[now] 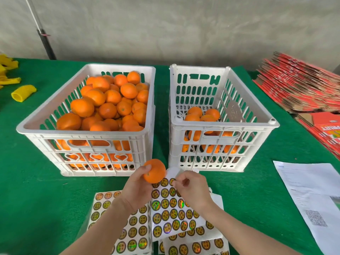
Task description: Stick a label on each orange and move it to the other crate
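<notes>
Two crates [82, 134] [220, 124], two hands [137, 188] [193, 188], one held orange [154, 171] (many more crated)

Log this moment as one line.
left hand: holds orange | right hand: pinches label sheet | left crate: full | right crate: few oranges

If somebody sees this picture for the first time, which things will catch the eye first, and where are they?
The left crate, heaped to its rim with oranges, stands out first on the green table; the right crate beside it holds only a few. In front, the left hand holds a single orange while the right hand pinches the top of a label sheet.
</notes>
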`<action>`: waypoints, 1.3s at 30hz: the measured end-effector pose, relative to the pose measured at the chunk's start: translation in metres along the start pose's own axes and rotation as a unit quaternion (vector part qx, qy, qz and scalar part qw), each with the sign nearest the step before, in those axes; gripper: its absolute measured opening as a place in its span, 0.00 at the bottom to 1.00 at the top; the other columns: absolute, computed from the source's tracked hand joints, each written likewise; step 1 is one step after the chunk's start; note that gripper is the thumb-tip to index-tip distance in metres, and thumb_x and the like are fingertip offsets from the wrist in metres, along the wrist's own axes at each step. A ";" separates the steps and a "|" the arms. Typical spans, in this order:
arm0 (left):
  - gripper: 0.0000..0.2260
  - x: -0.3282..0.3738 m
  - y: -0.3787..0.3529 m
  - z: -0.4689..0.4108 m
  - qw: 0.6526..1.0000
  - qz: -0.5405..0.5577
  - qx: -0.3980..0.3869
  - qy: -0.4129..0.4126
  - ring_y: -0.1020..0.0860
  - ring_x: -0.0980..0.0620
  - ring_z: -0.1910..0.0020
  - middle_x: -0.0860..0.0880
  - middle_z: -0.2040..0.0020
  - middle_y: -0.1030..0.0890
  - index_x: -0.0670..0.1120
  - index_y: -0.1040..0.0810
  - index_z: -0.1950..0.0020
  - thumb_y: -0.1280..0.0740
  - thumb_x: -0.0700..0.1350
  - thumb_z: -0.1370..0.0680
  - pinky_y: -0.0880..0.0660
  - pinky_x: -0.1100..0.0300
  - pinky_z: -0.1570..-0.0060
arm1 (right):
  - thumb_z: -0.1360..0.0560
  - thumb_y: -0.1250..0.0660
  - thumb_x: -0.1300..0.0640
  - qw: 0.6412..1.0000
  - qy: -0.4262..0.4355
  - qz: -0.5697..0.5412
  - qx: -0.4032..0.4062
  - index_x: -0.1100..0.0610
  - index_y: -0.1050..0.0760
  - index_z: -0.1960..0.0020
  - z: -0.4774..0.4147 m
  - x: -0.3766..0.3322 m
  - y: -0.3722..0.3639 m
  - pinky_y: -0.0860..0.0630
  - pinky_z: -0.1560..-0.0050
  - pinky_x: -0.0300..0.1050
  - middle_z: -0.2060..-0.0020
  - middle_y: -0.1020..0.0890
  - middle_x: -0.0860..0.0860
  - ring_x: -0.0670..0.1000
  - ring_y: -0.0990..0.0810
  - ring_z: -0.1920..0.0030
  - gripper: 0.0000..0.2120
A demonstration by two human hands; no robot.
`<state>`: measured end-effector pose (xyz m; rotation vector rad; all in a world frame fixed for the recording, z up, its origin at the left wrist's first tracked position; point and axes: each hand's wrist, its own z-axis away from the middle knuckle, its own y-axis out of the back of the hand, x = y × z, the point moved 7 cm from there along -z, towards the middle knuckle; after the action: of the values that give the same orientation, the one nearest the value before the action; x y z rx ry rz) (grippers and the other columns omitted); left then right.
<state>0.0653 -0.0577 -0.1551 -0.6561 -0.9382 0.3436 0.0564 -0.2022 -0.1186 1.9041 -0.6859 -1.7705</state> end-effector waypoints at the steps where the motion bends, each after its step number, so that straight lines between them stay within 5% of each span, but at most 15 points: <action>1: 0.53 0.000 0.000 0.000 1.000 -0.001 -0.004 0.005 0.18 0.40 0.51 0.37 0.48 0.18 0.43 0.31 0.33 0.16 0.51 0.55 0.23 0.46 0.51 | 0.28 0.29 0.63 1.000 -0.001 -0.013 0.004 0.54 0.24 0.67 -0.001 0.000 0.002 0.27 0.60 0.35 0.67 0.20 0.47 0.44 0.25 0.67 0.11; 5: 0.49 -0.001 0.004 -0.003 0.998 -0.054 -0.021 0.030 0.17 0.43 0.51 0.39 0.49 0.17 0.42 0.30 0.36 0.16 0.51 0.54 0.22 0.50 0.53 | 0.26 0.34 0.63 0.999 -0.017 -0.025 0.017 0.58 0.23 0.62 -0.007 0.002 0.011 0.31 0.64 0.30 0.69 0.22 0.47 0.42 0.28 0.68 0.06; 10: 0.42 0.003 0.008 0.003 0.938 -0.345 -0.004 0.044 0.23 0.46 0.42 0.43 0.42 0.20 0.44 0.27 0.36 0.26 0.58 0.47 0.30 0.51 0.37 | 0.24 0.35 0.61 1.000 -0.023 -0.005 -0.011 0.57 0.25 0.59 -0.015 0.004 0.014 0.32 0.61 0.37 0.66 0.23 0.49 0.48 0.27 0.63 0.05; 15: 0.34 0.023 -0.003 0.009 0.901 -0.432 0.003 -0.028 0.27 0.53 0.43 0.53 0.40 0.28 0.61 0.31 0.43 0.27 0.59 0.48 0.31 0.61 0.50 | 0.23 0.36 0.60 0.999 -0.017 -0.043 -0.012 0.50 0.27 0.61 -0.023 -0.005 0.028 0.32 0.60 0.29 0.62 0.22 0.46 0.43 0.25 0.60 0.10; 18: 0.35 0.031 -0.016 0.014 0.925 -0.377 -0.015 -0.054 0.23 0.50 0.45 0.50 0.42 0.21 0.57 0.28 0.39 0.25 0.55 0.45 0.29 0.59 0.49 | 0.23 0.36 0.59 0.996 -0.006 -0.085 -0.025 0.50 0.27 0.62 -0.030 -0.022 0.041 0.30 0.55 0.35 0.61 0.21 0.45 0.42 0.25 0.58 0.10; 21: 0.37 0.030 -0.033 0.015 0.985 -0.151 -0.079 -0.019 0.20 0.46 0.60 0.40 0.51 0.18 0.41 0.28 0.37 0.21 0.45 0.44 0.25 0.56 0.56 | 0.23 0.35 0.59 0.990 0.010 -0.134 -0.045 0.52 0.25 0.62 -0.035 -0.044 0.054 0.27 0.50 0.46 0.62 0.21 0.46 0.48 0.24 0.57 0.09; 24: 0.41 0.032 -0.049 0.018 0.993 0.006 -0.114 0.029 0.22 0.44 0.65 0.34 0.52 0.21 0.41 0.29 0.36 0.17 0.48 0.46 0.22 0.57 0.65 | 0.23 0.35 0.59 0.980 0.026 -0.175 -0.088 0.52 0.25 0.62 -0.036 -0.066 0.062 0.25 0.55 0.40 0.63 0.21 0.45 0.47 0.23 0.58 0.09; 28: 0.38 0.034 -0.063 0.019 0.990 0.040 -0.131 0.044 0.23 0.43 0.65 0.34 0.50 0.22 0.42 0.27 0.37 0.18 0.52 0.43 0.22 0.56 0.67 | 0.23 0.35 0.60 0.975 0.053 -0.171 -0.131 0.50 0.25 0.62 -0.033 -0.084 0.067 0.25 0.49 0.45 0.56 0.19 0.50 0.47 0.22 0.54 0.10; 32: 0.40 0.042 -0.067 0.018 0.992 0.031 -0.126 0.000 0.24 0.43 0.59 0.39 0.49 0.24 0.43 0.27 0.37 0.18 0.42 0.48 0.24 0.56 0.63 | 0.23 0.36 0.60 0.974 0.099 -0.114 -0.167 0.48 0.27 0.61 -0.031 -0.095 0.069 0.27 0.46 0.47 0.50 0.20 0.49 0.50 0.23 0.47 0.11; 35: 0.34 0.048 -0.068 0.018 0.991 0.029 -0.126 -0.032 0.25 0.45 0.55 0.42 0.47 0.23 0.47 0.23 0.39 0.26 0.34 0.45 0.27 0.55 0.59 | 0.22 0.36 0.60 0.971 0.138 -0.060 -0.184 0.47 0.28 0.61 -0.030 -0.104 0.072 0.25 0.45 0.46 0.48 0.21 0.49 0.48 0.24 0.45 0.12; 39: 0.27 0.051 -0.071 0.019 0.992 0.015 -0.112 -0.049 0.24 0.47 0.55 0.45 0.50 0.19 0.48 0.21 0.40 0.29 0.40 0.40 0.30 0.55 0.57 | 0.23 0.35 0.59 0.955 0.226 0.068 -0.179 0.48 0.30 0.58 -0.025 -0.115 0.069 0.31 0.46 0.41 0.48 0.23 0.50 0.47 0.27 0.45 0.09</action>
<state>0.0778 -0.0768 -0.0684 -0.8665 -1.0719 0.3017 0.0717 -0.1834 0.0160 1.8579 -0.2958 -1.2086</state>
